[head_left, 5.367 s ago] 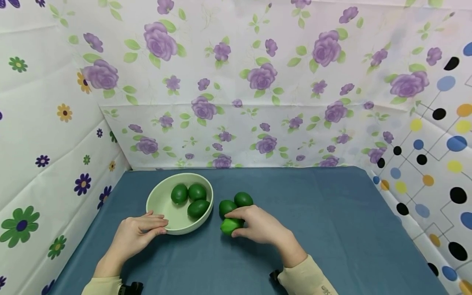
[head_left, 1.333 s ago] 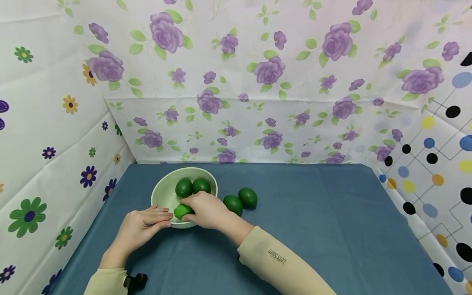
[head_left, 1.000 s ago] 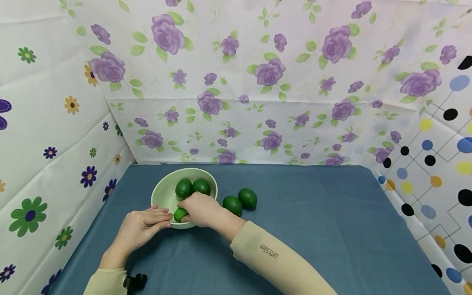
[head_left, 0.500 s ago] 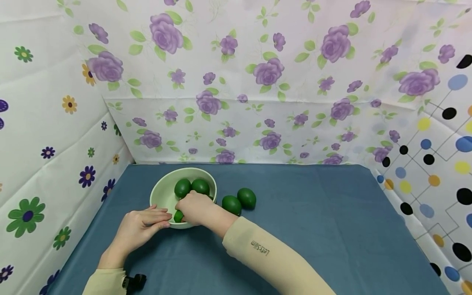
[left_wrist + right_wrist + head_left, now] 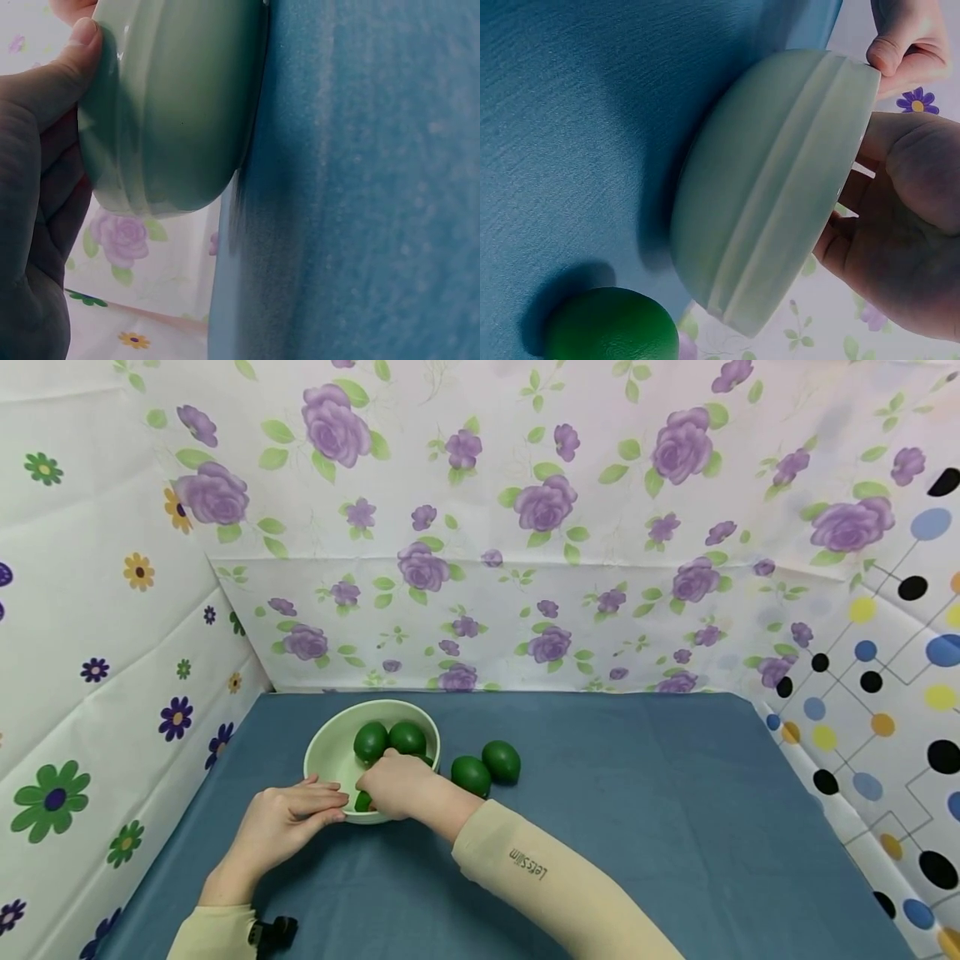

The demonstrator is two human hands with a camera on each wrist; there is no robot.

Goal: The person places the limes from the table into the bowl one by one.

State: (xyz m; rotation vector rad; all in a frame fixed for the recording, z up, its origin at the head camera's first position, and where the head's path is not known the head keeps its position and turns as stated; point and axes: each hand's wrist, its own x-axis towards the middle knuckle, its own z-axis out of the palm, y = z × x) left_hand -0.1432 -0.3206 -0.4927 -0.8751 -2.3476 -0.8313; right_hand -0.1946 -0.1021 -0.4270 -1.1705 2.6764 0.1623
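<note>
Toward the left of the blue cloth (image 5: 622, 818), the head view showed a pale green bowl (image 5: 324, 760) with the bright green fruit (image 5: 362, 802), a lime or small avocado by its look, low near its near wall. The right hand (image 5: 397, 783) reached in from the right, fingers and thumb curled round that fruit, which peeked out just left of and below the fingertips; how firm the grip was, and how the long axis lay, could not be told. Two darker fruits (image 5: 371, 742) rested side by side beyond the hand, a third mostly hidden by it. The left hand (image 5: 288, 818) pinched the near-left rim, fingers over it and thumb outside. Two loose fruits (image 5: 471, 776) lay close together right of the bowl, their long axes seeming to slope toward the near right; the right arm was much the nearer, its wrist just in front of the closer one. From the left wrist, the thumb pressed at the rim of the upright bowl, contents unseen. From the right wrist, the right fingers passed over the rim and out of sight, and one loose fruit sat near the bowl's outer wall.
</note>
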